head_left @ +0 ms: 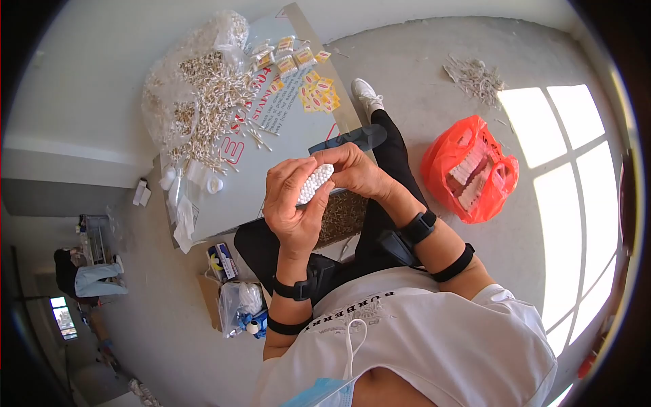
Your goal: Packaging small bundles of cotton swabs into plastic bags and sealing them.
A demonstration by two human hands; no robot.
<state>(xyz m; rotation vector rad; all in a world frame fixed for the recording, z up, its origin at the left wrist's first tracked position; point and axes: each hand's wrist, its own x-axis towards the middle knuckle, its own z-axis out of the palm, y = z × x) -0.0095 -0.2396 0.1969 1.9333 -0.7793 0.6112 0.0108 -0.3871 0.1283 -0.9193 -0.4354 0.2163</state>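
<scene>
A clear bag [159, 102] holds white-tipped swabs [207, 88]; others lie loose on the surface [295, 138]. Over the near edge, the left hand [290, 197] and right hand [361, 172] grip a bundle [316, 184] in their fingers: oval, white, tightly packed tips. An open red bag [436, 166] holds pinkish packs [469, 163].

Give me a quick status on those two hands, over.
Left hand gripping white-tipped swab bundle; right hand at its edge. Bundle's tips face up. Loose swabs piled farther off on table, apart from hands.
</scene>
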